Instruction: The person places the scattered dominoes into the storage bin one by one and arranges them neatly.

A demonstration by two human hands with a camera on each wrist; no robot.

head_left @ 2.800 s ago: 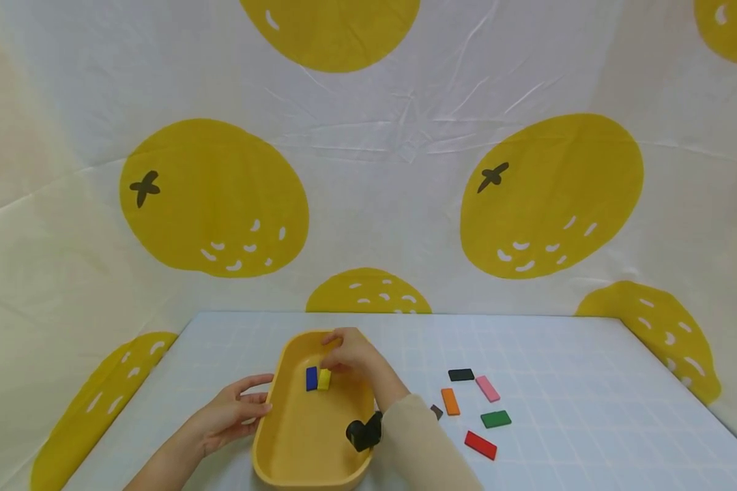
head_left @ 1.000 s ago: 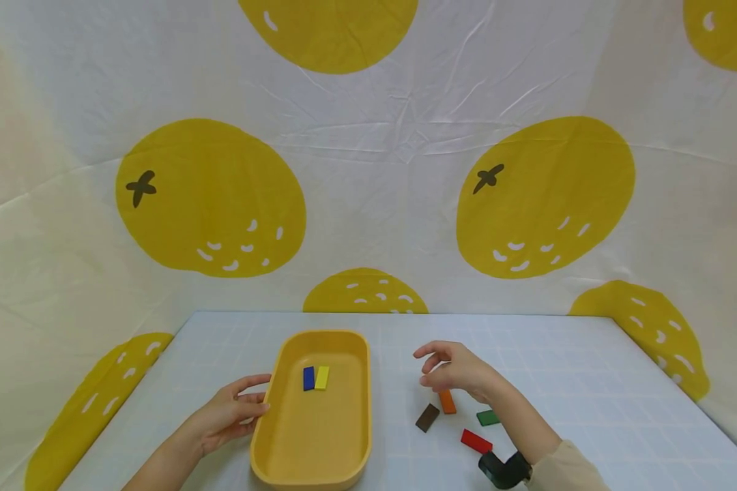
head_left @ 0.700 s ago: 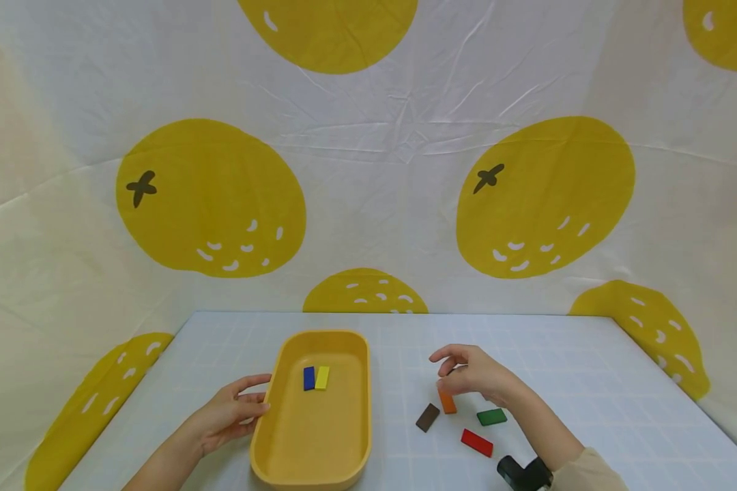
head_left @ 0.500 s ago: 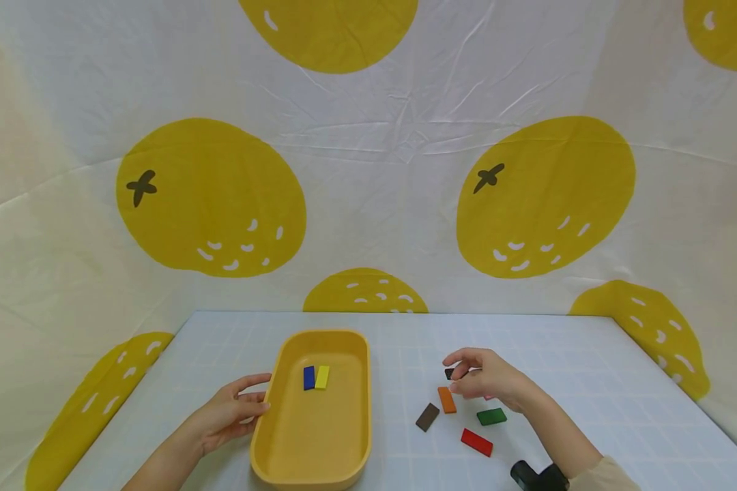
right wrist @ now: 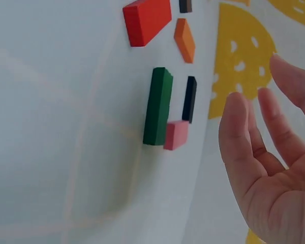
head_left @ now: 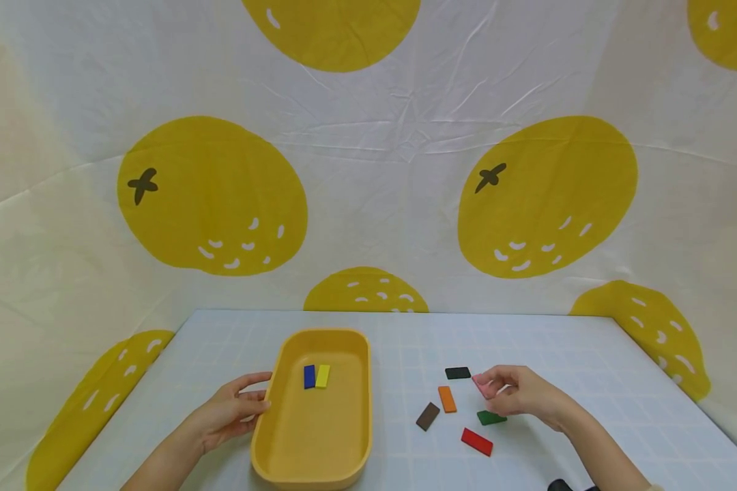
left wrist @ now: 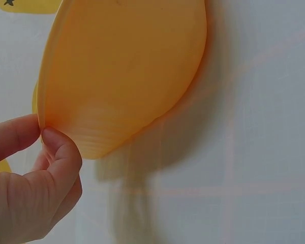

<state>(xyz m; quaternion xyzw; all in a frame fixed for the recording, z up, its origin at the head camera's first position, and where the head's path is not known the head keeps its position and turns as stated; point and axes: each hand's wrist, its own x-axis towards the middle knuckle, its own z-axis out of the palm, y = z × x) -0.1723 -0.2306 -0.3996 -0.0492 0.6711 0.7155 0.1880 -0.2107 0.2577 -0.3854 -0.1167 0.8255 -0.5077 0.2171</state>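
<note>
My left hand holds the near-left wall of the yellow tray; in the left wrist view its thumb and fingers pinch the rim. Inside the tray a blue block and a yellow block lie side by side. My right hand hovers over the pink block, partly hiding it and the green block. In the right wrist view, the right hand has its fingers spread and holds nothing, apart from the pink and green blocks.
Loose blocks lie on the pale checked table right of the tray: black, orange, brown and red. A white cloth printed with yellow fruit hangs behind the table.
My right hand has left the tray, where it was at the yellow block, and travelled right past the orange and black blocks to the pink one. The left hand stays on the tray.
</note>
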